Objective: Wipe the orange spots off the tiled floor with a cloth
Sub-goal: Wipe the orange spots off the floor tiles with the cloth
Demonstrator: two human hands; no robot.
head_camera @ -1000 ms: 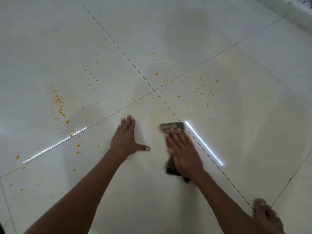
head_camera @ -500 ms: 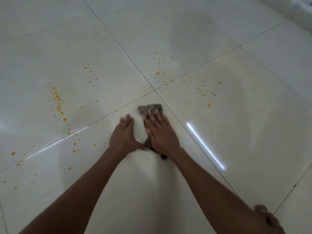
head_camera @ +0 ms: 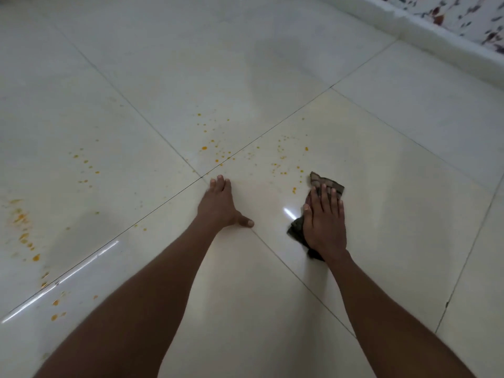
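You're working in dim, even light; the glossy tiled floor (head_camera: 381, 214) throws back two white glare streaks (head_camera: 81, 264), a soft shadow (head_camera: 261, 64) pools ahead, and the left-edge orange spots (head_camera: 21, 219) smear with blur.

At your far right you have a white raised ledge (head_camera: 425, 31) running diagonally, with a speckled surface (head_camera: 463, 12) just beyond it. A long glare streak (head_camera: 68, 274) lies near left, a smaller glint (head_camera: 290, 213) right of centre

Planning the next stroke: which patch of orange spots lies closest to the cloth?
The patch on the same tile as the cloth, left of the right hand. The others lie across grout lines, beyond or left of the left hand.
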